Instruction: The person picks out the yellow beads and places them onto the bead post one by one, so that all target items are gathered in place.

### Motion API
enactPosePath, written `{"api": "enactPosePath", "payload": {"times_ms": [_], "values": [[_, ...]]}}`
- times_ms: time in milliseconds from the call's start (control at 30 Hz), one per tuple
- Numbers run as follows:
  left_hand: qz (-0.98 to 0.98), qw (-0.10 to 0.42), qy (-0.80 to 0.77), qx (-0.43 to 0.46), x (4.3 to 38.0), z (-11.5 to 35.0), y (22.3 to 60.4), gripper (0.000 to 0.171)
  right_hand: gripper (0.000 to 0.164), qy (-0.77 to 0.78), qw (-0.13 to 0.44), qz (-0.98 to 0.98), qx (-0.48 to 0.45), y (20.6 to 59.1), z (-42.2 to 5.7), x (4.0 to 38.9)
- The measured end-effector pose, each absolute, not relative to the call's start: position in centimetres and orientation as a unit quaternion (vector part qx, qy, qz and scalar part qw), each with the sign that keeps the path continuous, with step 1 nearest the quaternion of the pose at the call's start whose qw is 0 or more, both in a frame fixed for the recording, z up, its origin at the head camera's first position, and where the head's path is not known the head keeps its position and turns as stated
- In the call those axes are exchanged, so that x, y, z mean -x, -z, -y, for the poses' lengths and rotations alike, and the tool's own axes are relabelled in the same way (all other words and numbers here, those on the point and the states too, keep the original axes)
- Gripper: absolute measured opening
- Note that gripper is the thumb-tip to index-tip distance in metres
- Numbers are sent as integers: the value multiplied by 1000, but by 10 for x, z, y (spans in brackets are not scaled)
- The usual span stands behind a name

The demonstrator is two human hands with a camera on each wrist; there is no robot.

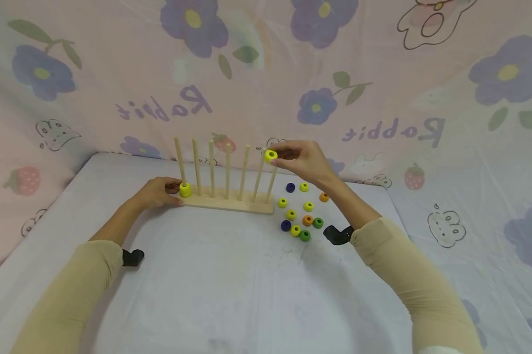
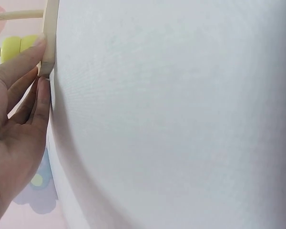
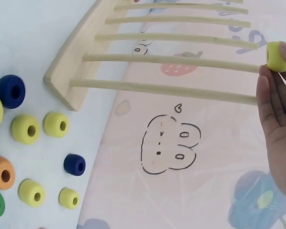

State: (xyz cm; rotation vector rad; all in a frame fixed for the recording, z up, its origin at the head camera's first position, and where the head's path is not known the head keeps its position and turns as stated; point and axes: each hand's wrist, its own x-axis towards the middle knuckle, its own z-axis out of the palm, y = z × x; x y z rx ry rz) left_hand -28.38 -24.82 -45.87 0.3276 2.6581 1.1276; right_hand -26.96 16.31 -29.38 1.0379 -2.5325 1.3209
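A wooden peg rack (image 1: 225,204) with a row of upright pegs stands on the white table. My left hand (image 1: 157,191) grips the left end of its base, the thumb and fingers on either side of the wood (image 2: 48,38). Yellow beads (image 1: 185,190) sit stacked at the foot of the leftmost peg, close to those fingers. Up near the tops of the rightmost pegs, my right hand (image 1: 305,160) pinches another yellow bead (image 1: 271,156) between thumb and fingers. In the right wrist view this yellow bead (image 3: 276,57) is by the peg tips; whether it touches one is unclear.
Loose beads lie right of the rack: several yellow ones (image 1: 291,215), blue beads (image 1: 285,225), orange beads (image 1: 308,220) and green beads (image 1: 305,235). A printed cloth (image 1: 257,98) hangs behind the table. Black camera mounts (image 1: 338,235) show at both wrists.
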Motion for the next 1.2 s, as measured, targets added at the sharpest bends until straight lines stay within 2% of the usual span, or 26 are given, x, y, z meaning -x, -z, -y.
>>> {"api": "enactPosePath", "payload": {"times_ms": [233,533,833,1200], "values": [[-910,112,-382,-114,285,248,458,74,31,-442,56,829,-338,283,-149,275],[-916,114,-370,-108,285,243,454,74,28,-459,37,822,-337,258,-125,260],[-916,112,-370,-110,284,246,458,75,29,-461,32,819,-341,274,-107,290],[-910,105,-382,-118,279,249,458,74,29,-451,30,816,-361,270,-83,300]]}}
